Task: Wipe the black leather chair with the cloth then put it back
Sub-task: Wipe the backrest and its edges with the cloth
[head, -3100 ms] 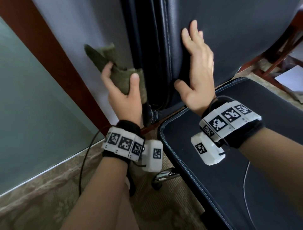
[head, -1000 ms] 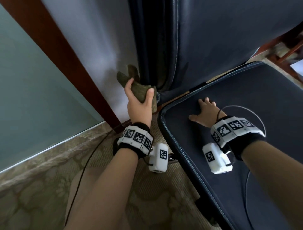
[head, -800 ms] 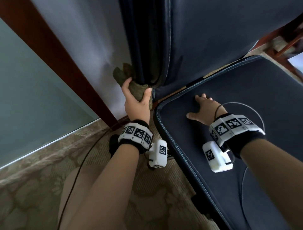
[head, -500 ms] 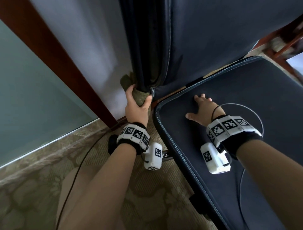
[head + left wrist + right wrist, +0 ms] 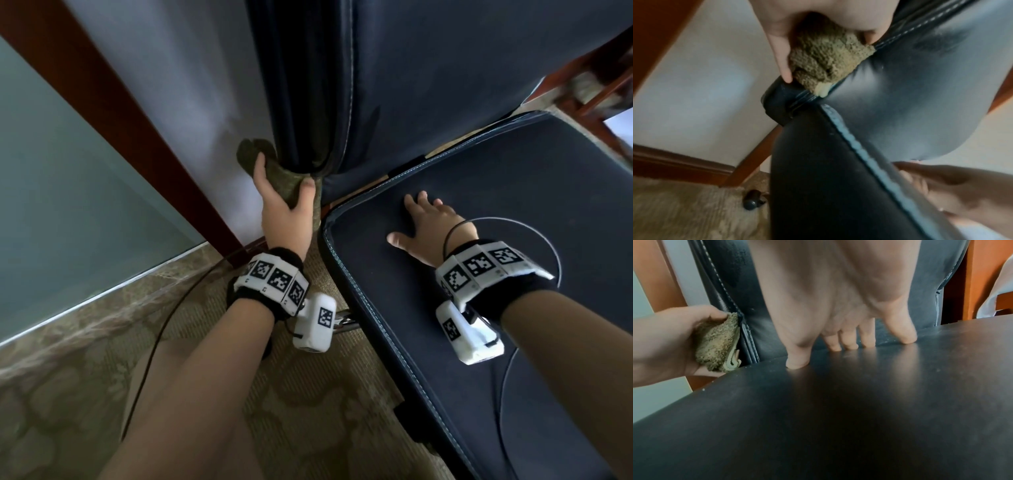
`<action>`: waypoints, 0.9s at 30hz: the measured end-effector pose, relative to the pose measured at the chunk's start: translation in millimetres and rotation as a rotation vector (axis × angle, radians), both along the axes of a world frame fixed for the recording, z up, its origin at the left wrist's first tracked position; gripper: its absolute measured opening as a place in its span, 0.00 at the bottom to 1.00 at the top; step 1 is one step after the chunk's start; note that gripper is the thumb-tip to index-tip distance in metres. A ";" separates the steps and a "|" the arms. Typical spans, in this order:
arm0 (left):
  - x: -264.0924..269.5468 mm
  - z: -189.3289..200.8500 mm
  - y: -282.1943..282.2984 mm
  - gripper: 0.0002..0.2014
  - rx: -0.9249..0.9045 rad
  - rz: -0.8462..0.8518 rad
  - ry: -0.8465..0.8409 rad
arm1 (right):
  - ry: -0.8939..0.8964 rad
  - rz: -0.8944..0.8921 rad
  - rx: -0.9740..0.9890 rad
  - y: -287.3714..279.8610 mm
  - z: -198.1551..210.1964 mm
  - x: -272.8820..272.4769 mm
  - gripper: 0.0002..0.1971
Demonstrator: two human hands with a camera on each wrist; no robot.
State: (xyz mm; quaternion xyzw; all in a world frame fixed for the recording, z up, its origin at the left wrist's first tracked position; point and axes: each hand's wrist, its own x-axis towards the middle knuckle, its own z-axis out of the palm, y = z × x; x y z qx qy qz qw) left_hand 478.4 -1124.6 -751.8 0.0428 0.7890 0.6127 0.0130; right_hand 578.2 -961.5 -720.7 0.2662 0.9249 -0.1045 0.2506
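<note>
Cloth [image 5: 274,171] now low on the chair [image 5: 445,85] backrest's left edge, down from higher up; our left hand [image 5: 284,212] grips it, bunched. Right hand [image 5: 428,222] moved to the seat, fingers spread flat, holding nothing. Edge wipe nearly done.

One black leather chair [image 5: 445,85], one cloth [image 5: 274,171], two hands, two wrist cameras.

An office-like room: a leather chair [image 5: 462,85] at twelve o'clock, patterned carpet [image 5: 325,411] at six, frosted glass panel [image 5: 68,205] and wood frame [image 5: 113,113] at ten.
</note>
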 end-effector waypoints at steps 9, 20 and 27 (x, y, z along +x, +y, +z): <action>-9.0 -15.1 -3.3 0.33 -0.047 0.002 0.025 | 0.044 -0.020 -0.048 2.9 -6.6 1.0 0.41; -10.3 -53.6 -12.9 0.31 -0.199 -0.069 -0.175 | 0.068 -0.032 -0.059 3.8 -7.2 3.7 0.40; 2.4 -26.4 -24.0 0.31 -0.049 -0.002 -0.008 | 0.065 -0.028 -0.060 2.2 -7.1 4.4 0.40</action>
